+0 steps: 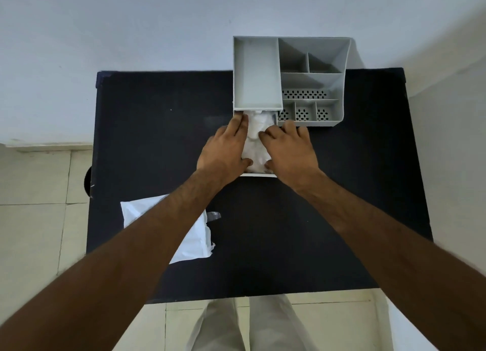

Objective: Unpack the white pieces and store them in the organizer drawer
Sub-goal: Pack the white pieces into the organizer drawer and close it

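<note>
A grey organizer (313, 85) stands at the far side of the black table. Its drawer (259, 175) is pulled out toward me from under the left compartment. White crumpled pieces (256, 140) fill the drawer. My left hand (226, 145) rests along the drawer's left side, fingers flat and thumb touching the white pieces. My right hand (289, 146) lies on the drawer's right side, fingers spread and thumb on the pieces. Most of the drawer's walls are hidden under both hands.
A torn white plastic bag (194, 235) lies on the near left of the black table (157, 140), partly under my left forearm. A small clear scrap (214, 216) sits beside it. A wall stands right behind the organizer. Tiled floor surrounds the table.
</note>
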